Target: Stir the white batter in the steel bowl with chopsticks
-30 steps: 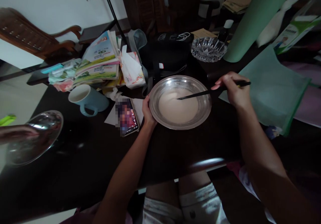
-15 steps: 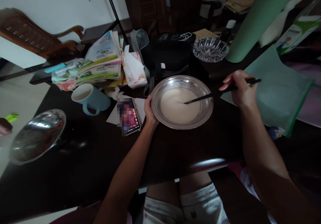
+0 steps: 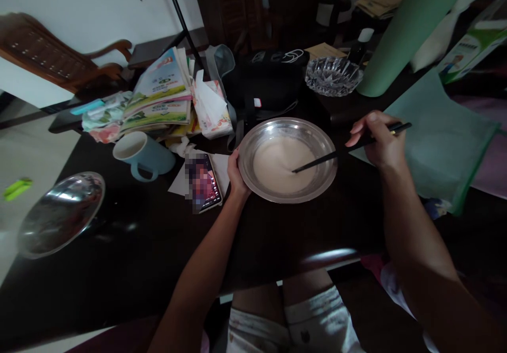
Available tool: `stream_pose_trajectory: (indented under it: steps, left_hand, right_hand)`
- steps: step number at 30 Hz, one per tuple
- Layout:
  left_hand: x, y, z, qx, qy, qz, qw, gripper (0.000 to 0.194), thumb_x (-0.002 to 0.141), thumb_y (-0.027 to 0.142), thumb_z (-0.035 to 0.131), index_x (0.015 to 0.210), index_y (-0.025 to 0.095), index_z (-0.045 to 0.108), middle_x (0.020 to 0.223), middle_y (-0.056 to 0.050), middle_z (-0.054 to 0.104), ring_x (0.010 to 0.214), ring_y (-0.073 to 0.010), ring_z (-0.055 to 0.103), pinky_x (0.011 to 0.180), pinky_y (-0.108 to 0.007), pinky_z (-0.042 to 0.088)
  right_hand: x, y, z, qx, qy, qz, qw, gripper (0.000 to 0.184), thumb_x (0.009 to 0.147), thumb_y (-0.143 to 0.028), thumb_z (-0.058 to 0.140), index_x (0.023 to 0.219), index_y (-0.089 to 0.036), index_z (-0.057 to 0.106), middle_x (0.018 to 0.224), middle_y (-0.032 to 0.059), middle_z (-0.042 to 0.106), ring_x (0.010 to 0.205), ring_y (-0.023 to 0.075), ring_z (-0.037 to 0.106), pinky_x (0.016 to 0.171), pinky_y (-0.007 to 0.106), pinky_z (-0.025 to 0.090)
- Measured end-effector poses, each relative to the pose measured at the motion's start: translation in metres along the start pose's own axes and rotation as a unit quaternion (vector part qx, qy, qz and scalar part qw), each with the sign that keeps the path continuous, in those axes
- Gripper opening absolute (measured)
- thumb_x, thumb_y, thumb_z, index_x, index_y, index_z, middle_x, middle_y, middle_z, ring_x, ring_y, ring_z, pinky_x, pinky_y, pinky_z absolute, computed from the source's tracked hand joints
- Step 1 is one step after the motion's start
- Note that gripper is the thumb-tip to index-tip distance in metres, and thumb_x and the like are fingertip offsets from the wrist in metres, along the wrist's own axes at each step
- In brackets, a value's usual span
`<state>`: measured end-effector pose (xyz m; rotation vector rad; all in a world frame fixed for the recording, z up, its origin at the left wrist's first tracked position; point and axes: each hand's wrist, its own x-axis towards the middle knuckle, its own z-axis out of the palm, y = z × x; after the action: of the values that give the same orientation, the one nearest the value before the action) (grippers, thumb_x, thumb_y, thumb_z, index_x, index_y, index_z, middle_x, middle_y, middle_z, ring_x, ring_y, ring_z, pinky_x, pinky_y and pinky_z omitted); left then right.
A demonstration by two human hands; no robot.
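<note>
A round steel bowl point(image 3: 325, 147) sits on the dark table point(image 3: 158, 247) and holds a pale, smooth batter point(image 3: 277, 163). My left hand point(image 3: 234, 176) grips the bowl's left rim, thumb on the edge. My right hand point(image 3: 378, 139) is closed on dark chopsticks point(image 3: 340, 152), held to the right of the bowl. Their tips dip into the batter right of its middle.
A phone point(image 3: 202, 182) lies on white paper just left of my left hand. A blue mug point(image 3: 144, 155), stacked magazines point(image 3: 160, 97), a black bag point(image 3: 265, 86) and a glass ashtray point(image 3: 332, 76) stand behind. Another steel bowl point(image 3: 59, 213) sits at the far left. A green bag point(image 3: 439, 131) lies right.
The chopstick tips have swept from the left-centre of the batter to the right and toward me. Another person's hand at the far-left bowl has left the view. My left hand has stayed put.
</note>
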<state>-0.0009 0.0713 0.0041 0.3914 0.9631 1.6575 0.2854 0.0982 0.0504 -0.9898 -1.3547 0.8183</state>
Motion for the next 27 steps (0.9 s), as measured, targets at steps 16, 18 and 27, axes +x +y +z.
stream_pose_trajectory:
  steps: [16, 18, 27]
  left_hand:
    - [0.0001, 0.0007, 0.0015, -0.008, 0.014, -0.004, 1.000, 0.021, 0.080, 0.032, 0.055, 0.070, 0.021, 0.069, 0.078, -0.002, 0.075, 0.091, -0.0206, 0.069, 0.089, -0.033, 0.053]
    - [-0.0003, 0.0011, 0.0020, -0.007, 0.017, -0.003, 1.000, 0.019, 0.079, 0.033, 0.056, 0.069, 0.021, 0.068, 0.076, -0.002, 0.074, 0.085, -0.0193, 0.069, 0.087, -0.032, 0.053]
    - [-0.0004, 0.0012, 0.0013, -0.002, 0.007, -0.004, 1.000, 0.020, 0.079, 0.033, 0.056, 0.071, 0.021, 0.069, 0.080, -0.002, 0.075, 0.090, -0.0208, 0.069, 0.089, -0.033, 0.052]
  right_hand:
    - [-0.0017, 0.0012, 0.0016, 0.006, -0.109, 0.024, 0.994, 0.030, 0.083, -0.051, 0.070, 0.074, -0.023, 0.075, 0.061, 0.0022, 0.073, 0.059, 0.0161, 0.066, 0.064, 0.032, 0.049]
    - [-0.0005, 0.0027, 0.0015, -0.012, -0.109, 0.007, 0.994, 0.027, 0.083, -0.049, 0.072, 0.078, -0.023, 0.076, 0.069, 0.0029, 0.075, 0.067, 0.0168, 0.069, 0.071, 0.033, 0.051]
    - [-0.0020, -0.0022, 0.0033, -0.002, -0.088, 0.011, 0.996, 0.030, 0.086, -0.049, 0.068, 0.074, -0.022, 0.074, 0.060, 0.0024, 0.072, 0.057, 0.0153, 0.066, 0.064, 0.032, 0.048]
